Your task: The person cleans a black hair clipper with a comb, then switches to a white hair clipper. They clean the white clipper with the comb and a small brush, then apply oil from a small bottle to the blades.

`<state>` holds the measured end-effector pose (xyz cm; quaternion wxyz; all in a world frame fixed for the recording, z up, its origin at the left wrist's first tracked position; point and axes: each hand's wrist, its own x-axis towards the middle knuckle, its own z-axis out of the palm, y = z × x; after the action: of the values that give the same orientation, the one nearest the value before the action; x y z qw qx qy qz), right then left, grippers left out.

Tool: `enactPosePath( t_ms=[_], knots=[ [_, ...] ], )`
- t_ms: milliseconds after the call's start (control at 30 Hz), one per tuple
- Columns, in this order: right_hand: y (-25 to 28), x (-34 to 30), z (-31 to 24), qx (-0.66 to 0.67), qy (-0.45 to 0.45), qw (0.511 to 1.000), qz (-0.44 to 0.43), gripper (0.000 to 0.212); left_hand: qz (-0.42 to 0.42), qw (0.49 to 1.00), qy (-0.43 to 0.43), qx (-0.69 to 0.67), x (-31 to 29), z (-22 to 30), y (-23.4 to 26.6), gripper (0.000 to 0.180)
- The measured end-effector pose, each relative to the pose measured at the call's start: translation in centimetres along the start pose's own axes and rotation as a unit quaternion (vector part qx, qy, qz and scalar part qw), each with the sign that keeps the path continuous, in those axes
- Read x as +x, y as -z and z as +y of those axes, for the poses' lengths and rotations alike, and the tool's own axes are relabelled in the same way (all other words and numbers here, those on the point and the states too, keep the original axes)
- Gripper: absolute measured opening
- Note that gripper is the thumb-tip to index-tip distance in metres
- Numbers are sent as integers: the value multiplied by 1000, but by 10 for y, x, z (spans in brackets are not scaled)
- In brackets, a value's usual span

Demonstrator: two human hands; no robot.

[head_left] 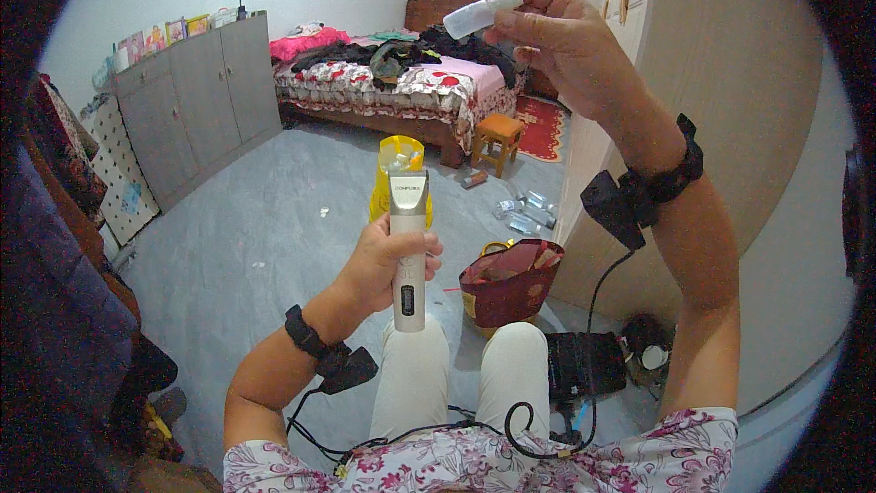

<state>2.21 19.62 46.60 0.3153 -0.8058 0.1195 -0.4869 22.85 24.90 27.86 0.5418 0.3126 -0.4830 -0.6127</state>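
Observation:
My left hand (pixel 379 265) is closed around a pale hair clipper (pixel 410 246), held upright above my knees with its silver blade head at the top. A small dark panel shows low on the clipper's body. Raised at the upper right, my right hand (pixel 557 41) pinches a small translucent white bottle (pixel 473 18) by its narrow tip. The bottle is tilted, its rounded base pointing left and slightly down. Fingers and bottle stay well apart from the clipper.
Ahead stands a yellow bag (pixel 394 157), partly behind the clipper. A dark red bag (pixel 513 285) sits before my right knee, near clear plastic bottles (pixel 525 219) and a wooden stool (pixel 497 139). Cables cross my lap. Beyond are a grey cabinet (pixel 196 100) and a bed (pixel 365 91).

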Motion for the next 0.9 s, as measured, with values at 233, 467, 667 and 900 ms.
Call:
enactPosePath(
  t_ms=[233,467,667,900],
  knots=[
    [0,2,7,30,-6,999,-13,29,2,1000,-1,7,2,-1,3,36],
    [2,1,8,10,-18,1000,-21,24,5,1000,1,10,1,-4,2,37],
    [-5,-2,13,105,-7,994,19,23,2,1000,6,2,4,-10,4,35],
    [-24,-2,31,326,33,944,23,23,-16,1000,23,-6,7,-14,10,36]
  ],
)
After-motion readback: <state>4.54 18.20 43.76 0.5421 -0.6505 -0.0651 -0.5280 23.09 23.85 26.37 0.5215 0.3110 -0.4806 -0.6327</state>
